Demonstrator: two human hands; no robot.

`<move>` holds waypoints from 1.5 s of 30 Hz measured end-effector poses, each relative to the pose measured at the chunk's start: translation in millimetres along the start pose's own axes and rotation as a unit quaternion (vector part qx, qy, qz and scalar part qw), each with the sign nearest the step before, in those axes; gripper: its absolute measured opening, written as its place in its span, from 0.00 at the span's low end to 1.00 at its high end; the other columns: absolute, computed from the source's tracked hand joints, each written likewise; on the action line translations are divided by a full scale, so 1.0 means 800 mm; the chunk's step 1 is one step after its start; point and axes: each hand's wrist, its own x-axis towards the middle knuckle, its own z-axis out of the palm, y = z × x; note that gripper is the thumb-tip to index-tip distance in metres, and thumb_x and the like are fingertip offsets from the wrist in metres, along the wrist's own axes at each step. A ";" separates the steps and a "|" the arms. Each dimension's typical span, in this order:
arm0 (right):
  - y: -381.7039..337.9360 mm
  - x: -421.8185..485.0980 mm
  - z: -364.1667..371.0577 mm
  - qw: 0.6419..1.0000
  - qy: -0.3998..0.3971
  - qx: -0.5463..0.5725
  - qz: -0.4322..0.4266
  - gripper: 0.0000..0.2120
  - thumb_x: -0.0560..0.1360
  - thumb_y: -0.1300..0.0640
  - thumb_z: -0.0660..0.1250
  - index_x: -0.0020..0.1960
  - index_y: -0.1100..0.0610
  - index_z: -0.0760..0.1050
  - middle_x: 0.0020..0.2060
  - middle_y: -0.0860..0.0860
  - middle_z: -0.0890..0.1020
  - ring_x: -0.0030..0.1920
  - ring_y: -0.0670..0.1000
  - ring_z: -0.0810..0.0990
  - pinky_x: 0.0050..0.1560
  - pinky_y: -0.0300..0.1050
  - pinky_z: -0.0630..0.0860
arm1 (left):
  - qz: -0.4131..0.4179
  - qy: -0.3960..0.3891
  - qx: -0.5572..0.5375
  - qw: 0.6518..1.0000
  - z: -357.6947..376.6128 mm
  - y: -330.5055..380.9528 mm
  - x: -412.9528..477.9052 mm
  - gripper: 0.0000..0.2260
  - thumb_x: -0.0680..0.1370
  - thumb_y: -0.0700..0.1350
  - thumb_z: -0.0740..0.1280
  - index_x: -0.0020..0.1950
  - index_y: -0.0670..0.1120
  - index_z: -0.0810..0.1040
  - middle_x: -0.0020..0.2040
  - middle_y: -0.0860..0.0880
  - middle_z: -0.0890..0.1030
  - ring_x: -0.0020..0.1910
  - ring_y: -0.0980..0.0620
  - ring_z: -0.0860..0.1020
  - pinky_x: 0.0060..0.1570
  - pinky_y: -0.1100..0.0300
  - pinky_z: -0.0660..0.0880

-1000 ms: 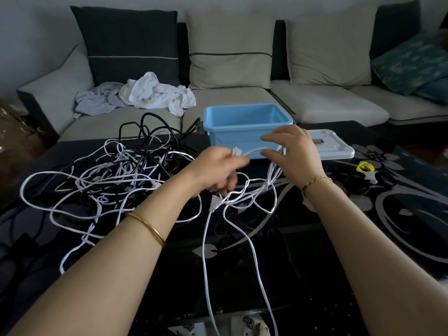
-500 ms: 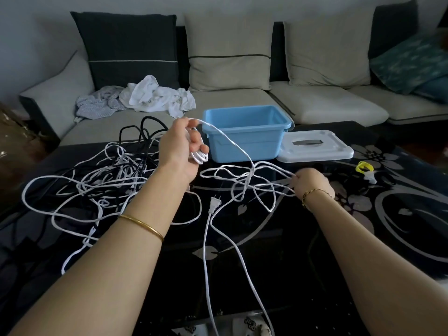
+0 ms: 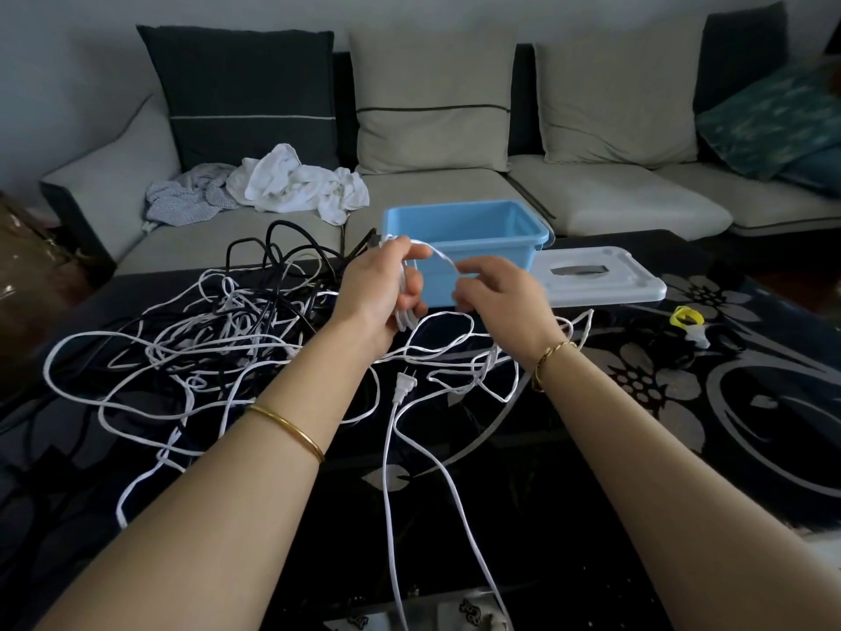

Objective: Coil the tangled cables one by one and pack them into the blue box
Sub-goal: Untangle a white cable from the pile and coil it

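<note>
So that loops cannot slip, your left hand [image 3: 378, 288] grips the white cable [image 3: 405, 317]; your right hand [image 3: 497, 290] pinches it.

One wide-angle view, worn on the head, looks forward and down; the black flower-patterned glass tabletop [image 3: 737, 430] lies close below, filling the near ground; the grey cushioned sofa [image 3: 614, 198] stands beyond.

Your table [image 3: 569, 471] bears tangled cables [image 3: 218, 339] left of your left hand [image 3: 377, 289], blue box [image 3: 500, 248] and lid [image 3: 600, 284] behind your right hand [image 3: 496, 291].
</note>
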 end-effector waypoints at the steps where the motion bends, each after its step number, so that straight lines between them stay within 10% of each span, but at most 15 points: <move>1: 0.003 0.001 0.001 1.000 -0.004 0.016 0.007 0.10 0.76 0.62 0.61 0.54 0.55 0.77 0.37 0.53 0.81 0.38 0.51 0.81 0.48 0.47 0.77 | -0.003 -0.012 0.002 1.000 -0.002 -0.001 0.000 0.11 0.81 0.44 0.58 0.44 0.44 0.77 0.20 0.52 0.67 0.18 0.57 0.59 0.25 0.65 0.67; 7: 0.016 0.016 -0.011 0.960 0.109 0.253 0.054 0.07 0.78 0.64 0.61 0.51 0.59 0.78 0.30 0.51 0.73 0.26 0.45 0.71 0.34 0.39 0.73 | -0.116 -0.215 -0.062 0.968 -0.007 -0.008 -0.008 0.14 0.82 0.48 0.55 0.48 0.42 0.77 0.18 0.54 0.63 0.16 0.60 0.58 0.21 0.68 0.64; 11: 0.038 0.014 0.001 0.970 0.013 0.223 0.097 0.06 0.79 0.61 0.62 0.48 0.57 0.78 0.33 0.55 0.76 0.29 0.51 0.73 0.37 0.47 0.77 | -0.162 -0.324 -0.169 0.917 0.001 0.000 -0.013 0.16 0.77 0.50 0.57 0.48 0.40 0.80 0.18 0.53 0.64 0.15 0.59 0.60 0.20 0.68 0.65; 19: 0.038 0.004 0.000 0.976 -0.207 -0.072 0.007 0.08 0.78 0.62 0.60 0.51 0.54 0.77 0.31 0.51 0.78 0.29 0.52 0.78 0.37 0.43 0.76 | -0.054 -0.170 -0.303 0.936 -0.001 -0.001 0.001 0.16 0.83 0.48 0.54 0.65 0.39 0.68 0.38 0.45 0.82 0.24 0.56 0.68 0.39 0.59 0.79; 26: 0.023 0.005 -0.003 0.942 -0.233 -0.237 -0.051 0.09 0.70 0.67 0.65 0.46 0.57 0.79 0.29 0.47 0.78 0.33 0.45 0.77 0.42 0.39 0.74 | 0.069 -0.059 -0.209 0.974 -0.017 -0.003 0.021 0.09 0.84 0.48 0.54 0.61 0.45 0.64 0.45 0.50 0.84 0.27 0.56 0.75 0.59 0.49 0.72; 30: 0.022 0.006 0.000 0.931 -0.223 -0.279 -0.074 0.09 0.68 0.63 0.65 0.34 0.50 0.74 0.35 0.46 0.77 0.44 0.53 0.78 0.48 0.49 0.77 | 0.179 0.013 -0.007 0.984 -0.022 -0.007 0.018 0.10 0.84 0.43 0.54 0.65 0.51 0.65 0.49 0.47 0.83 0.30 0.57 0.76 0.33 0.63 0.70; 34: 0.017 0.000 -0.007 0.942 -0.193 -0.257 -0.098 0.15 0.67 0.64 0.65 0.30 0.45 0.69 0.35 0.45 0.78 0.45 0.52 0.77 0.51 0.51 0.75 | 0.271 0.075 0.265 0.922 -0.032 -0.018 0.015 0.05 0.82 0.39 0.57 0.52 0.48 0.71 0.58 0.42 0.78 0.33 0.55 0.77 0.34 0.68 0.74; 38: 0.013 0.004 -0.012 0.954 -0.073 -0.261 -0.126 0.11 0.68 0.63 0.65 0.36 0.46 0.75 0.37 0.46 0.80 0.48 0.53 0.75 0.52 0.49 0.71 | 0.221 -0.050 0.479 0.848 -0.031 -0.036 0.018 0.07 0.80 0.41 0.60 0.48 0.37 0.72 0.60 0.41 0.77 0.54 0.41 0.78 0.56 0.53 0.74; 43: 0.034 0.009 -0.027 0.974 0.051 -0.196 -0.102 0.09 0.70 0.55 0.71 0.50 0.51 0.80 0.45 0.47 0.81 0.50 0.52 0.77 0.52 0.51 0.73 | 0.153 -0.124 0.568 0.799 -0.022 -0.031 0.006 0.31 0.70 0.65 0.64 0.60 0.41 0.73 0.47 0.48 0.79 0.45 0.49 0.78 0.55 0.49 0.74; 45: 0.038 0.009 -0.027 0.982 0.067 -0.158 -0.084 0.12 0.70 0.56 0.73 0.54 0.52 0.79 0.47 0.48 0.79 0.46 0.48 0.76 0.49 0.41 0.72 | 0.152 -0.121 0.580 0.791 -0.020 -0.033 0.007 0.22 0.72 0.60 0.66 0.53 0.43 0.74 0.43 0.48 0.82 0.39 0.49 0.80 0.49 0.48 0.77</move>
